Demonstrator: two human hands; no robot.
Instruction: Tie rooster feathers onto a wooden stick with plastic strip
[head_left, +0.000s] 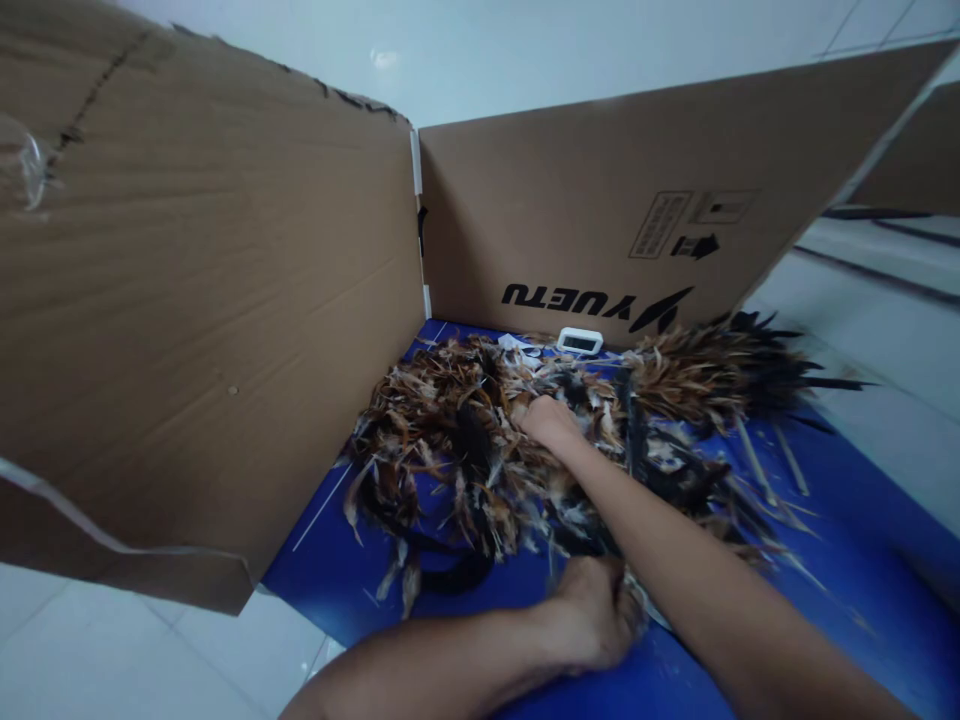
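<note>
Brown and black feathers [427,410] lie in a loose pile across a blue board. My right hand [551,422] reaches into the middle of the pile, its fingers hidden among the feathers. Nearer to me, my left hand [600,615] is closed at the pile's front edge; its fingers curl round something too hidden to name. A dense feather bundle [705,370], brown turning to black at its right end, lies at the back right. Behind the pile stands a small white device with a dark display [580,342].
A tall cardboard panel [225,280] rises on the left, and another with printed lettering [525,210] stands across the back. Thin sticks [756,460] lie on the blue board [862,500] at the right. White floor tiles [225,640] show beyond its edges.
</note>
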